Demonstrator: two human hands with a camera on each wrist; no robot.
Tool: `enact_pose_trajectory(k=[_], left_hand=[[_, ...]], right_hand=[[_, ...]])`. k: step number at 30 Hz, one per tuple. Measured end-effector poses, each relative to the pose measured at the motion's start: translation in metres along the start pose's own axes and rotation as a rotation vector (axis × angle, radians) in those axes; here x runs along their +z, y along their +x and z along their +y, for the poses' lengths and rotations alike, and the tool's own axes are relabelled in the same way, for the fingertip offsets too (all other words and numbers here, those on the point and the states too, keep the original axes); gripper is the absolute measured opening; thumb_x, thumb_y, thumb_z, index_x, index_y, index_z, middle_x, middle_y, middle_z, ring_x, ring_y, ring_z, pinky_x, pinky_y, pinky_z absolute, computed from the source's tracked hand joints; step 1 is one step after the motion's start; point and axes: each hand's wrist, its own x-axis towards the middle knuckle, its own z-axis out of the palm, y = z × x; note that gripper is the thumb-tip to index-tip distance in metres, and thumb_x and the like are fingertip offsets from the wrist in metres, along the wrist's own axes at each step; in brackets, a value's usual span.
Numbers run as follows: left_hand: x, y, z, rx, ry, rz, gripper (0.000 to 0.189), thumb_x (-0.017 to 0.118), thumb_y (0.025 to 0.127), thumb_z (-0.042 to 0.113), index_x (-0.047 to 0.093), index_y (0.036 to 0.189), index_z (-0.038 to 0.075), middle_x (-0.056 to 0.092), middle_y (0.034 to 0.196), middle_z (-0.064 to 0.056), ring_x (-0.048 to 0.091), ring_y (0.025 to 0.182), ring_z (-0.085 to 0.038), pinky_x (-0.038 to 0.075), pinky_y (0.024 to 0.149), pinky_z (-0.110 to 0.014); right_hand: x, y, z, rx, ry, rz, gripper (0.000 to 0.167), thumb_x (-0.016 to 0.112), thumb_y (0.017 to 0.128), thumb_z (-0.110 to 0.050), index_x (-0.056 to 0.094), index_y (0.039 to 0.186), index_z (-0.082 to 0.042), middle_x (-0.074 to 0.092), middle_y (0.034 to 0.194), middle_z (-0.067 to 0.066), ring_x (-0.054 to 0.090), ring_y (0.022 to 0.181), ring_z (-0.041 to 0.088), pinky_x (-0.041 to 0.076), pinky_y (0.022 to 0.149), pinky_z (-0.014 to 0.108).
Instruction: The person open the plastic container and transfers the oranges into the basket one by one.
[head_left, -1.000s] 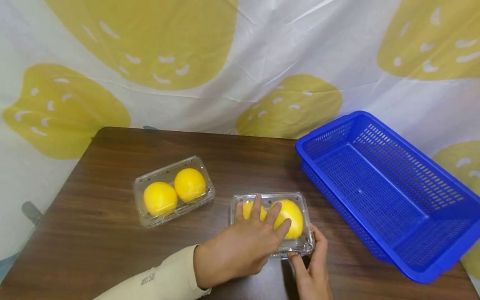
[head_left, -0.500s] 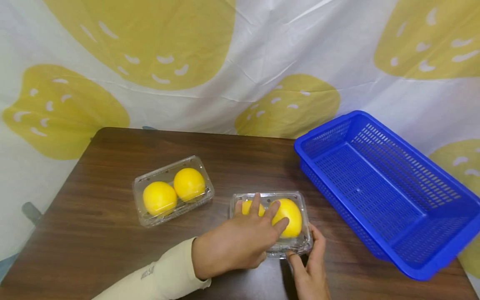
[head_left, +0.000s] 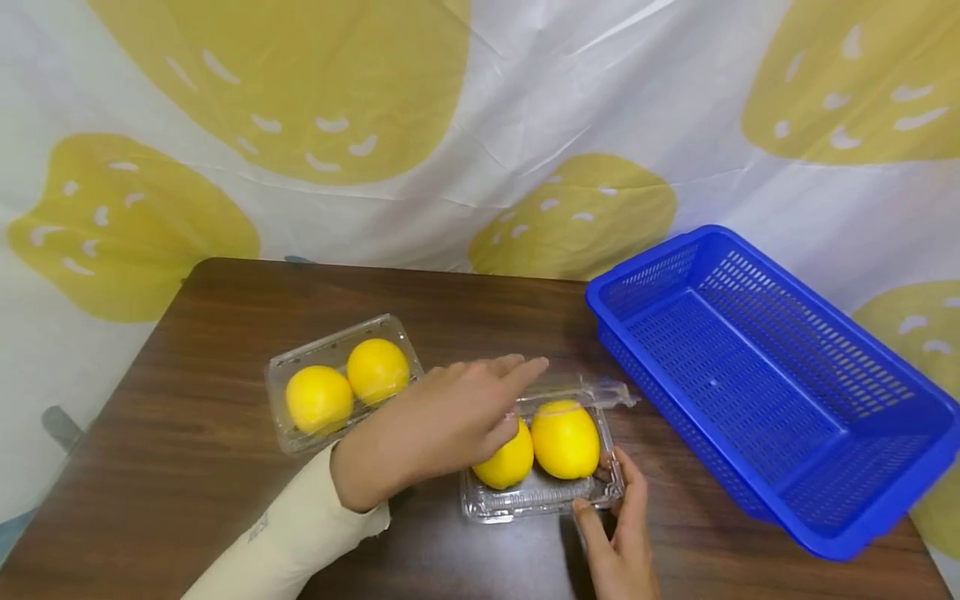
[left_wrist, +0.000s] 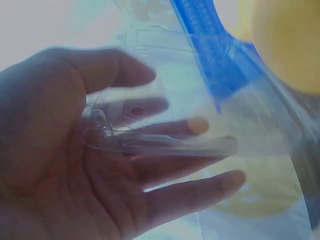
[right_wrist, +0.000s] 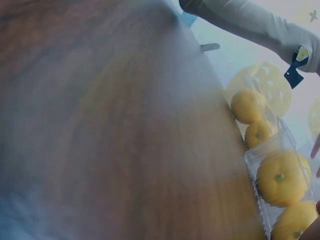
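A clear plastic fruit box [head_left: 517, 505] holds two round yellow oranges [head_left: 566, 442] on the table, its lid [head_left: 600, 392] swung up toward the back. My left hand [head_left: 442, 417] reaches across its left part, partly covering one orange. In the left wrist view that hand [left_wrist: 100, 140] is spread with extended fingers, seen through the clear lid, the thumb above. My right hand [head_left: 622, 529] grips the box's front right corner, thumb on the front edge and fingers along the side. A second clear box [head_left: 279, 379] with two oranges lies left, its right end behind my left hand.
A blue perforated basket [head_left: 750, 400] stands at the right side of the table, near the box in hand. Behind the brown wooden table [head_left: 247, 308] hangs a white cloth [head_left: 360, 217] with yellow fruit prints.
The lid of the right box has gone from lying flat over the oranges to raised at the back. My left hand has moved up and left off the box top; the right hand keeps its grip.
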Motion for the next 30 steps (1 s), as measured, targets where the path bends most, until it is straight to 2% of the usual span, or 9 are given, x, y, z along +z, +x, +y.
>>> enact_pose_trajectory(k=[3, 5, 7, 9, 11, 14, 19, 23, 30], left_hand=[[-0.004, -0.006, -0.009, -0.024, -0.024, 0.114, 0.057, 0.062, 0.105, 0.01, 0.053, 0.161, 0.003, 0.065, 0.155, -0.015, 0.07, 0.08, -0.022, 0.058, 0.06, -0.029], [-0.004, -0.01, -0.013, -0.009, -0.038, 0.196, 0.054, 0.061, 0.106, 0.007, 0.055, 0.159, -0.001, 0.067, 0.151, -0.018, 0.073, 0.085, -0.024, 0.064, 0.069, -0.03], [-0.002, -0.013, -0.018, 0.02, -0.034, 0.29, 0.05, 0.059, 0.106, 0.004, 0.058, 0.155, -0.004, 0.07, 0.146, -0.02, 0.078, 0.097, -0.028, 0.069, 0.084, -0.036], [-0.001, -0.015, -0.021, 0.043, -0.019, 0.378, 0.045, 0.06, 0.106, 0.001, 0.061, 0.15, -0.006, 0.073, 0.14, -0.022, 0.078, 0.115, -0.033, 0.066, 0.099, -0.043], [-0.001, -0.016, -0.024, 0.04, -0.008, 0.453, 0.042, 0.061, 0.106, 0.001, 0.063, 0.147, -0.007, 0.074, 0.137, -0.022, 0.077, 0.119, -0.034, 0.065, 0.102, -0.045], [0.001, -0.017, -0.028, -0.015, 0.006, 0.537, 0.032, 0.068, 0.106, 0.002, 0.068, 0.137, -0.007, 0.079, 0.122, -0.02, 0.079, 0.106, -0.032, 0.068, 0.095, -0.044], [0.008, -0.014, -0.033, -0.173, -0.021, 0.664, 0.017, 0.074, 0.103, 0.0, 0.067, 0.117, -0.005, 0.076, 0.096, -0.015, 0.069, 0.077, -0.026, 0.068, 0.072, -0.04], [0.015, -0.013, -0.037, -0.226, -0.083, 0.701, 0.015, 0.073, 0.102, -0.006, 0.07, 0.116, -0.008, 0.077, 0.097, -0.017, 0.071, 0.078, -0.028, 0.068, 0.074, -0.041], [0.031, -0.014, -0.036, -0.237, -0.193, 0.611, 0.027, 0.075, 0.102, 0.002, 0.072, 0.127, -0.009, 0.078, 0.113, -0.019, 0.074, 0.096, -0.03, 0.068, 0.09, -0.043]], right_hand=[[-0.001, -0.001, -0.003, 0.039, -0.011, 0.005, 0.08, 0.068, 0.106, -0.006, 0.028, 0.173, -0.025, 0.054, 0.161, 0.009, 0.055, 0.134, 0.008, 0.037, 0.107, 0.008], [-0.001, -0.002, -0.009, 0.028, -0.004, 0.007, 0.078, 0.067, 0.106, -0.006, 0.029, 0.172, -0.022, 0.054, 0.161, 0.015, 0.055, 0.134, 0.012, 0.037, 0.106, 0.009], [-0.001, -0.001, -0.001, 0.027, -0.004, 0.018, 0.078, 0.069, 0.106, -0.007, 0.031, 0.172, -0.026, 0.056, 0.159, 0.009, 0.056, 0.131, 0.006, 0.037, 0.105, 0.007], [-0.001, 0.0, 0.007, 0.02, 0.0, 0.021, 0.078, 0.07, 0.106, -0.006, 0.031, 0.171, -0.026, 0.057, 0.158, 0.007, 0.057, 0.132, 0.008, 0.037, 0.106, 0.007], [0.0, 0.002, 0.019, -0.008, -0.011, 0.028, 0.079, 0.071, 0.106, -0.006, 0.032, 0.171, -0.027, 0.058, 0.156, 0.006, 0.058, 0.131, 0.011, 0.038, 0.106, 0.007], [0.001, 0.001, 0.014, -0.046, -0.018, 0.037, 0.078, 0.07, 0.105, -0.004, 0.033, 0.171, -0.022, 0.059, 0.155, 0.011, 0.058, 0.128, 0.007, 0.038, 0.105, 0.007], [0.002, -0.005, -0.015, -0.063, 0.0, 0.03, 0.074, 0.066, 0.104, 0.0, 0.032, 0.169, -0.011, 0.057, 0.155, 0.022, 0.054, 0.124, -0.001, 0.036, 0.104, 0.005], [0.003, -0.007, -0.024, -0.076, -0.015, 0.04, 0.074, 0.066, 0.102, 0.004, 0.032, 0.167, -0.005, 0.058, 0.152, 0.025, 0.054, 0.121, -0.004, 0.037, 0.102, 0.004], [0.002, -0.008, -0.026, -0.078, 0.003, 0.037, 0.073, 0.066, 0.103, 0.002, 0.033, 0.168, -0.007, 0.058, 0.152, 0.025, 0.054, 0.121, -0.004, 0.036, 0.104, 0.005]])
